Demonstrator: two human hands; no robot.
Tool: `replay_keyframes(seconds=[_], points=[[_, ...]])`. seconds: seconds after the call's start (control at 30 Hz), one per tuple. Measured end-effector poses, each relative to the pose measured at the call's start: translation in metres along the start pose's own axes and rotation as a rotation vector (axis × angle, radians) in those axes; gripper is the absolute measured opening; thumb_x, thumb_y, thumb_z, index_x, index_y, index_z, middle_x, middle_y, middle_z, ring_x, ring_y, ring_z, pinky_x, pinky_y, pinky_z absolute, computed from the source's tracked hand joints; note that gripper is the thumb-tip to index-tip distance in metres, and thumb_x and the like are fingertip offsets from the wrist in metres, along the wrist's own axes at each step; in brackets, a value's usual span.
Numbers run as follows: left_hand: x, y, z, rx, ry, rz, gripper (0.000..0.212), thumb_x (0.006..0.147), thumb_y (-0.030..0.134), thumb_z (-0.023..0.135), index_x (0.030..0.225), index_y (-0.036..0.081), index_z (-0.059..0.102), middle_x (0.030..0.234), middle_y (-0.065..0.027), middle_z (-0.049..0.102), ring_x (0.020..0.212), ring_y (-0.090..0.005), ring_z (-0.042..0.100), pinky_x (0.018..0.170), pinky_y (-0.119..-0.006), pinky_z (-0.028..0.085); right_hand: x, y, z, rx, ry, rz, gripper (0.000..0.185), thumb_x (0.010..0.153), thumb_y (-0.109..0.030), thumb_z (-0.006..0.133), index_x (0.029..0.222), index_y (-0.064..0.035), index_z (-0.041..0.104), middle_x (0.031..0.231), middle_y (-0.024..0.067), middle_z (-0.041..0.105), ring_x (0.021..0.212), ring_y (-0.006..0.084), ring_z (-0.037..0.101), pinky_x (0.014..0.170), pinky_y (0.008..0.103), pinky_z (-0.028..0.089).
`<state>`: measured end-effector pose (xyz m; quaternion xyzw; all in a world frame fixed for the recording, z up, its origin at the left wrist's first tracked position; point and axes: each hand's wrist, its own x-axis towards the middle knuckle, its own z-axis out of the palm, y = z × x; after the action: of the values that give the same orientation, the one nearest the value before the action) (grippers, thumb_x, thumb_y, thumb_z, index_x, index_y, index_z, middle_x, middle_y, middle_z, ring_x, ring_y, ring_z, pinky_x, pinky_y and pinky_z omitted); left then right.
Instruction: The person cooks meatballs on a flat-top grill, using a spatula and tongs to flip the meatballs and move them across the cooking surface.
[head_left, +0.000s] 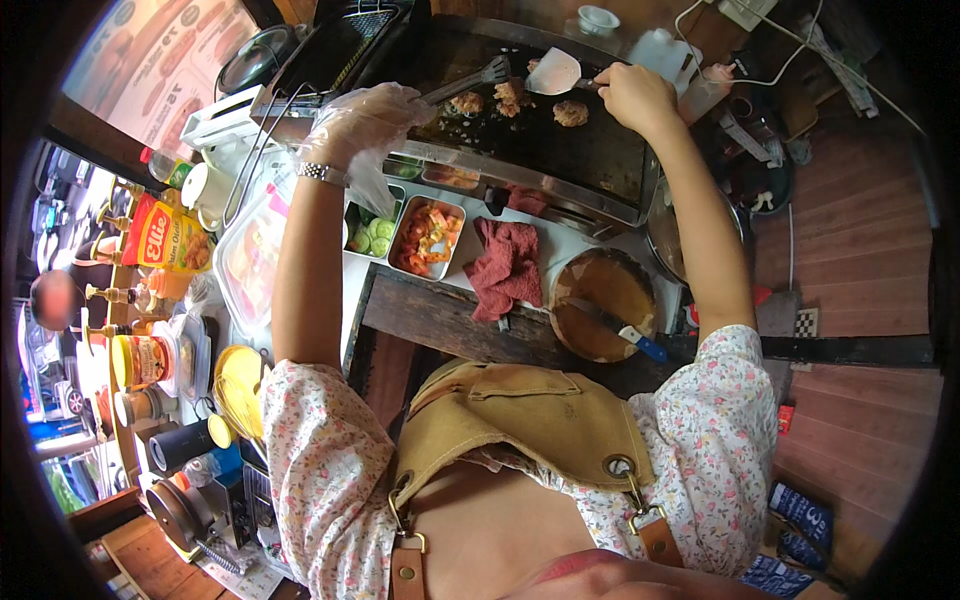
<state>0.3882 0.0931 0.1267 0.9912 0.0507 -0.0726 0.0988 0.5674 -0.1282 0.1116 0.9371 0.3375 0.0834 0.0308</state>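
Observation:
A clear plastic glove covers my left hand (371, 116), which grips metal tongs (466, 81) over the flat griddle (600, 161). My bare right hand (637, 94) holds a turner by its handle; the broad, smeared turner blade (553, 73) is over the cooking surface. Between and below the two tools lie browned pieces of food: one patty (571, 113) at the right, an uneven piece (512, 97) near the blade, and another patty (467, 103) under the tongs. Grease spots dot the griddle around them. Whether the tongs' tips touch any food, I cannot tell.
Nearer me stand a tub of cucumber slices (377, 234) and a metal tray of chopped tomatoes (429, 238). Beside them are a red cloth (504, 262) and a round chopping board (577, 281) bearing a knife (634, 337). A wire-basket fryer (364, 30) adjoins the griddle; a squeeze bottle (709, 94) stands right.

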Motion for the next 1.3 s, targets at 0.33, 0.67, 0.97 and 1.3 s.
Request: replay_keyframes(seconds=[0.33, 0.67, 0.97, 1.3], points=[[0.009, 0.007, -0.002, 0.388, -0.085, 0.028, 0.028, 0.072, 0.008, 0.052, 0.098, 0.015, 0.057, 0.103, 0.0013, 0.054, 0.096, -0.0186, 0.051, 0.077, -0.024, 0.043, -0.003, -0.002, -0.002, 0.052, -0.038, 0.014, 0.02, 0.074, -0.021, 0.053, 0.092, -0.0144, 0.061, 0.085, 0.0109, 0.061, 0.081, 0.0279, 0.057, 0.07, 0.0386, 0.045], [-0.005, 0.004, 0.001, 0.041, -0.064, -0.035, 0.025, 0.068, 0.005, 0.051, 0.091, 0.013, 0.055, 0.095, -0.0018, 0.054, 0.095, -0.0212, 0.049, 0.078, -0.029, 0.043, -0.023, 0.022, 0.021, 0.266, -0.02, -0.058, 0.019, 0.073, -0.019, 0.054, 0.089, -0.0112, 0.062, 0.084, 0.0135, 0.06, 0.08, 0.0296, 0.058, 0.072, 0.0391, 0.045], [-0.02, -0.03, 0.024, -0.31, 0.142, 0.054, 0.03, 0.076, 0.016, 0.052, 0.105, 0.01, 0.053, 0.102, -0.0069, 0.055, 0.088, -0.0159, 0.053, 0.077, -0.024, 0.042, -0.043, 0.021, -0.002, 0.302, 0.143, -0.035, 0.023, 0.079, -0.022, 0.047, 0.097, -0.0118, 0.058, 0.085, 0.0152, 0.059, 0.08, 0.0323, 0.055, 0.071, 0.0396, 0.044], [-0.071, -0.047, 0.066, -0.934, 0.289, -0.225, 0.033, 0.076, 0.021, 0.058, 0.103, 0.002, 0.052, 0.089, -0.0039, 0.058, 0.079, -0.0101, 0.05, 0.073, -0.023, 0.039, -0.058, -0.032, 0.053, 0.209, -0.051, -0.122, 0.027, 0.081, -0.02, 0.042, 0.104, -0.0129, 0.053, 0.076, 0.0197, 0.058, 0.073, 0.0365, 0.057, 0.066, 0.047, 0.044]])
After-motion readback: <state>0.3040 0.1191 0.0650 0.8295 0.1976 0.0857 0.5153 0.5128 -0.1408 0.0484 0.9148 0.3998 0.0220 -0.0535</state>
